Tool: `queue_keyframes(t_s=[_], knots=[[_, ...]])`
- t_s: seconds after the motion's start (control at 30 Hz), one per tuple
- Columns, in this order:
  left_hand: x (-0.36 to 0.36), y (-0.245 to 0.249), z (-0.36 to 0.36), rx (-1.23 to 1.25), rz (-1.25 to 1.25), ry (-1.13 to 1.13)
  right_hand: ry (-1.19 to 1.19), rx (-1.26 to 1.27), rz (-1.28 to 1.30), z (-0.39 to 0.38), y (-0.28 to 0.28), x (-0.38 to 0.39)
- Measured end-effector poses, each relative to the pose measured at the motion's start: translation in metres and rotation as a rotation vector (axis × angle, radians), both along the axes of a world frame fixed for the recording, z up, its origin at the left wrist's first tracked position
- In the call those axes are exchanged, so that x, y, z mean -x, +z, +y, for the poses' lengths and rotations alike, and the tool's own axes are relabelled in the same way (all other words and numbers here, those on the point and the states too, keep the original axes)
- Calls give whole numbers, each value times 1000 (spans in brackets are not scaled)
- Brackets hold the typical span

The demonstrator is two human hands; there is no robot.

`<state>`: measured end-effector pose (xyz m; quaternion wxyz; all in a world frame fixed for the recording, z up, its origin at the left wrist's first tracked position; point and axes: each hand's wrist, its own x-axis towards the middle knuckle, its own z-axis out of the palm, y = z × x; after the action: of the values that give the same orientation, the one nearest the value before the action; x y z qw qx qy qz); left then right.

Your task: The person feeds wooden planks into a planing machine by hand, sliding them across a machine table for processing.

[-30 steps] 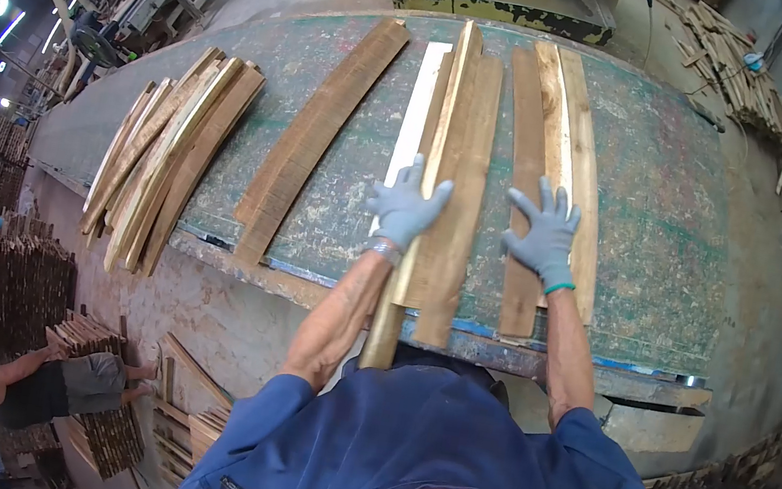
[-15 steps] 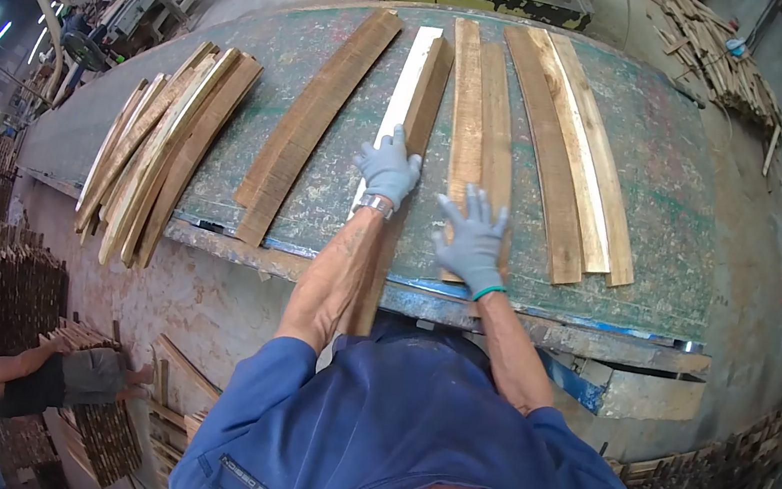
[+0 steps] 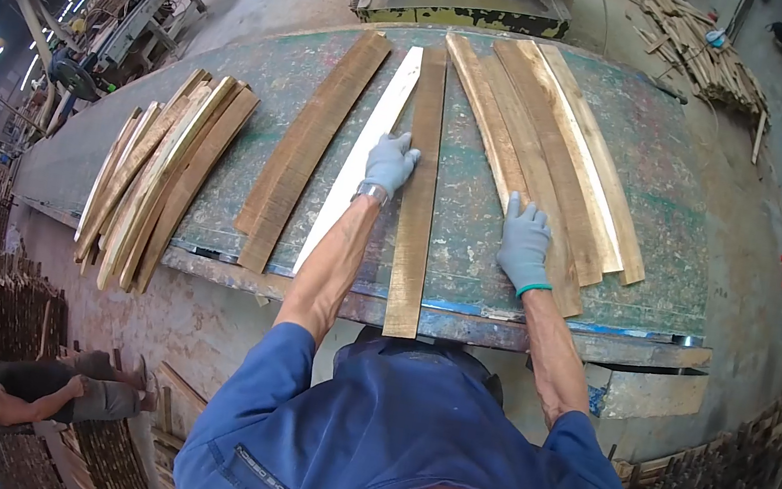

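Rests open right hand (image 3: 526, 242) on boards (image 3: 479, 106) just slid beside others (image 3: 568, 140), parting them from the pale board (image 3: 358, 174) under loosely bent left hand (image 3: 389, 163).

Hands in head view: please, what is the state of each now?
Left hand: open, fingers slightly bent, on the pale board.
Right hand: open, against the right group of boards.

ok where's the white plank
In the head view, the white plank lies left of centre on the table, immediately left of the straight brown plank, partly under the left hand.
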<state>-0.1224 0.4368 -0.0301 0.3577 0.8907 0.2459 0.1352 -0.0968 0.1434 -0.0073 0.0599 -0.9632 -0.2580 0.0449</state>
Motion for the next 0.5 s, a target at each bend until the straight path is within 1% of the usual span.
queue_keyframes(t_s=[0.03, 0.07, 0.17, 0.27, 0.3, 0.33, 0.37, 0.4, 0.43, 0.47, 0.5], knots=[[12, 29, -7, -224, 60, 4, -17, -81, 65, -3, 3, -1], [24, 41, -9, -448, 118, 8, -34, -163, 127, -6, 6, -4], [79, 14, 11, -796, 202, 71, 216, -1112, 734, -29, 12, -1], [93, 5, 30, -411, 443, 77, 217, -951, 590, -29, -21, 25], [92, 9, 39, -303, 423, 51, 213, -896, 542, -29, -36, 35], [100, 13, 48, -131, 269, -24, 209, -836, 500, -32, -46, 44], [103, 15, 60, 315, 151, -66, 209, -782, 455, -31, -54, 45], [107, 16, 71, 759, 26, -105, 158, -711, 257, -33, -36, 41], [109, -5, 87, 743, -53, -113, 104, -639, 62, -39, -1, 29], [111, -3, 87, 535, -1, -34, 44, -562, -134, -43, 17, 13], [117, -2, 81, 331, 48, 42, -87, -560, -246, -56, 15, -13]])
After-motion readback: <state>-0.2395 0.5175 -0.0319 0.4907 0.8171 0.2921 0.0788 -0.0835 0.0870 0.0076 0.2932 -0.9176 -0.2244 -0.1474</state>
